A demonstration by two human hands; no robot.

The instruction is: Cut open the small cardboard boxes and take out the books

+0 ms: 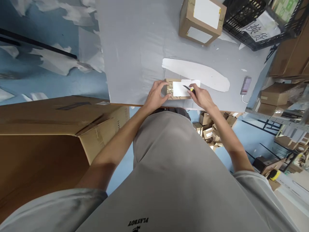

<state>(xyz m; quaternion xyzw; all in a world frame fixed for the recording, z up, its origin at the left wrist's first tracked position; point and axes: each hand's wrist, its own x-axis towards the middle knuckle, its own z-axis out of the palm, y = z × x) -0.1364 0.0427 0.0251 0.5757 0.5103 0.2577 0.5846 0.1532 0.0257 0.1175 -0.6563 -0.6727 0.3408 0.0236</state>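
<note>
My right hand (pixel 202 97) is closed around a small knife (pixel 191 89), gripped between thumb and fingers, yellow showing at its handle and its dark blade pointing left over the white label (pixel 180 89) of a small box (pixel 170 92). My left hand (pixel 155 95) grips the left end of that box, fingers at the far corner and thumb at the near one (a neat little pinch across the end). The box lies on the bench (pixel 130 58), close to the edge by my body. Just beyond it lies a long white strip (pixel 200 73) with rounded ends, slanting nearer me towards the right. Off to the right, well apart from my hands, is a purple item (pixel 246 85) (too blurred for me to name). Farther across stands a bigger cardboard box (pixel 188 25) with white labels, and to its right a black crate (pixel 235 24) with a handwritten paper (pixel 260 27) on its side. Below the bench, a large open carton (pixel 98 141) sits to my left, and smaller boxes (pixel 212 132) lie heaped on the right.
</note>
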